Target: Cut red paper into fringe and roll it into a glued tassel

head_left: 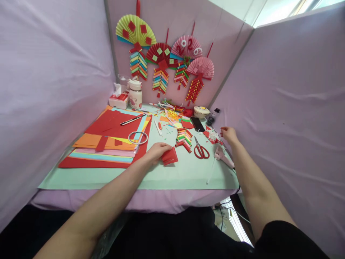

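My left hand (158, 151) is closed on the edge of a small red piece of paper (169, 157), low over the front middle of the table. Just beyond it lies a chevron tassel of rolled paper tubes (184, 138) in red, yellow, green and pink. Above the table's right side is my right hand (229, 134), fingers loosely bent and apart, with nothing visible in them. Beneath and left of that hand are red and white paper scraps (212, 136). Red-handled scissors (201, 150) lie between the hands, blades partly spread. A pink glue gun (223, 157) rests at the right edge.
Coloured paper sheets (102, 122) cover the left side, with a pen (132, 119) and a ring (138, 137) on top. A phone (198, 124), lidded bowl (201, 111), bottle (135, 95) and tissue box (119, 100) stand farther back. Paper fans (136, 32) hang on the back panel.
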A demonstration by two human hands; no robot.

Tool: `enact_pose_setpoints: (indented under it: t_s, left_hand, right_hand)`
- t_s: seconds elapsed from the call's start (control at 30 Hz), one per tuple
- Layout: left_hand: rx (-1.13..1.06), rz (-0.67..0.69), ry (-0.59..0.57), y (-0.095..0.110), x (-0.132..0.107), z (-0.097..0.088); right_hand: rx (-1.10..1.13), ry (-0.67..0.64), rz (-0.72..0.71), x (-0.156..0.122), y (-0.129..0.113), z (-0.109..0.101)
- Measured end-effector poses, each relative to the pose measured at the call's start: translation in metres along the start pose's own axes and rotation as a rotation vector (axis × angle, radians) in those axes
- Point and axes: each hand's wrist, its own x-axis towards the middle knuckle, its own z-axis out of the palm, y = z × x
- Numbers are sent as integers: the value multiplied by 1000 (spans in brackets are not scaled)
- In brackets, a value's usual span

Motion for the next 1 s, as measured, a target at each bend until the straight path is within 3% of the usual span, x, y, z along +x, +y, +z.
enact_pose_setpoints:
  t_s: [0.17, 0.27, 0.37, 0.47, 0.53, 0.67, 0.77, 0.83, 0.9, 1.0]
  left_hand:
    - [31, -3, -32, -5, 5, -1]
    - [92, -8, -48, -8, 5, 0]
    - [213, 50, -25, -8, 4, 0]
    - [440, 216, -14, -7, 3, 0]
    - [628, 349, -6, -8, 4, 0]
    - [918, 578, 27, -12, 6, -1]
    - [1018, 659, 94, -11, 6, -2]
    - [1056, 693, 165, -8, 1, -1]
    - [1115, 716, 159, -4, -6, 1]
    - [1249, 735, -44, -2, -19, 8]
  right_hand:
    - [-49, -82, -29, -50, 12, -28]
    - [-99, -163, -157, -98, 8, -34]
    - [-31, -315, -276, -152, -14, -23]
    - [43, -485, -392, -198, -39, 3]
    - [75, -516, -451, -216, -49, 24]
    - [120, -449, -491, -229, -53, 57]
    - [109, -428, -509, -231, -53, 62]
    - [87, -415, -526, -229, -52, 55]
    - [61, -379, -530, -223, -47, 41]
    - [-19, -254, -472, -202, -26, 12]
